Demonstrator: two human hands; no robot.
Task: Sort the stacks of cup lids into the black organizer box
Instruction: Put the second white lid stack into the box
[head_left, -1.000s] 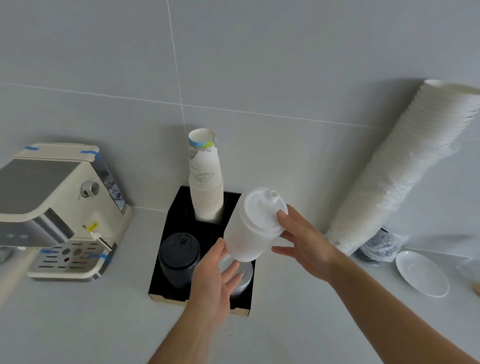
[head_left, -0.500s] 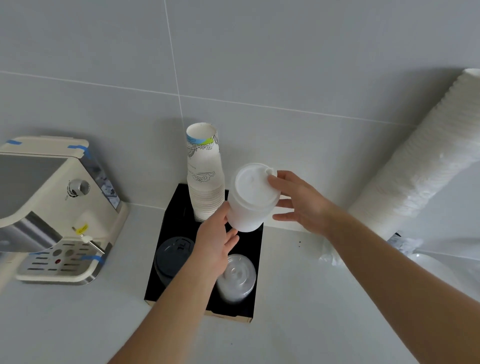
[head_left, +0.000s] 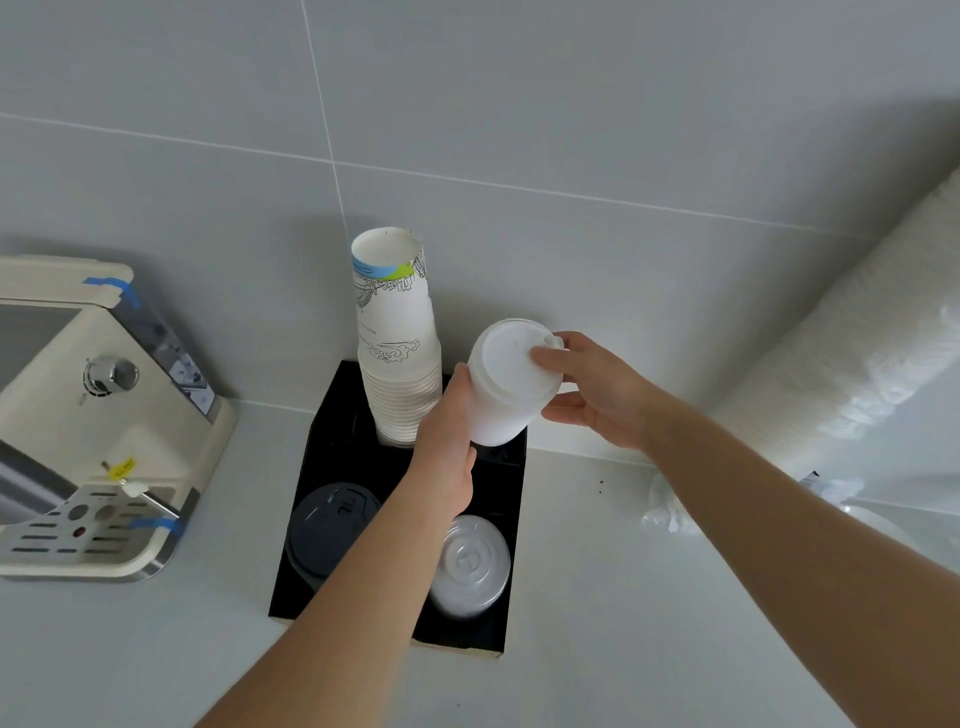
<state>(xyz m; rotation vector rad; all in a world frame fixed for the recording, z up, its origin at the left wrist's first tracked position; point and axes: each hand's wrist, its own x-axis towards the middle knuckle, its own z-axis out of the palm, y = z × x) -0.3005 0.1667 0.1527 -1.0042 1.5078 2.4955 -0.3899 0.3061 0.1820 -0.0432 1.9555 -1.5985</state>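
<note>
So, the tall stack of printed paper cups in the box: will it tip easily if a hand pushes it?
Probably yes. The stack of printed paper cups rises high above the black organizer box, so a push near its top may topple it. Being paper, it likely weighs little and resists little. The left hand is close beside it.

The organizer box (head_left: 332, 431) is black, with a pale strip along its near edge. In it stand a dark grey lid stack (head_left: 332, 525), a clear one (head_left: 470, 564) and paper cups (head_left: 397, 353) — white, with a blue and green band and fine line drawings. The lid stack (head_left: 506, 384) held above is plain white. The coffee machine (head_left: 104, 415) is cream with blue tape; bench (head_left: 623, 597) and wall tiles — light grey.
</note>
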